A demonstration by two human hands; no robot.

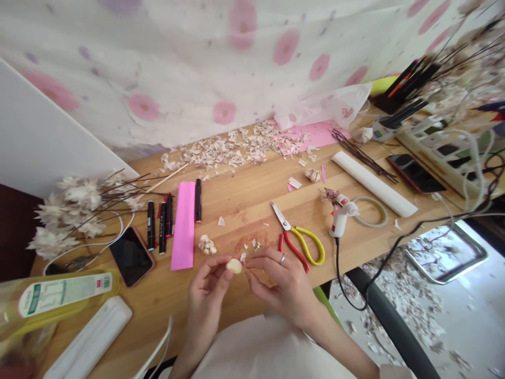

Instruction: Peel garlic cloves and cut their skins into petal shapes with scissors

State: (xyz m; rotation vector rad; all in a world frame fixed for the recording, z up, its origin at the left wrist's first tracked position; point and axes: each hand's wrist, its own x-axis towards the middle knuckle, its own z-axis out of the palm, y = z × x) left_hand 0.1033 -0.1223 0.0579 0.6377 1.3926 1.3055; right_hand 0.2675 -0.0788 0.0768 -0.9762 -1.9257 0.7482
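Observation:
My left hand (209,295) pinches a cream-coloured, rounded garlic clove (234,266) between thumb and fingers, just above the table's front part. Close beside it, my right hand (282,281), with a ring on one finger, has its thumb and fingertips drawn together; whatever may be between them is too small to make out. Small white flakes (256,245) lie just beyond the fingertips. Behind my left hand sits a garlic bulb (207,245) with cloves showing. Scissors (290,226) with one yellow and one red handle lie open-bladed just beyond my right hand.
A white hot glue gun (340,213) stands at right, its black cord hanging over the edge. Markers (162,226), a pink paper strip (183,226), a phone (132,257) and a yellow bottle (59,300) are at left. Papery peelings (236,147) cover the back; a white roll (374,183) lies right.

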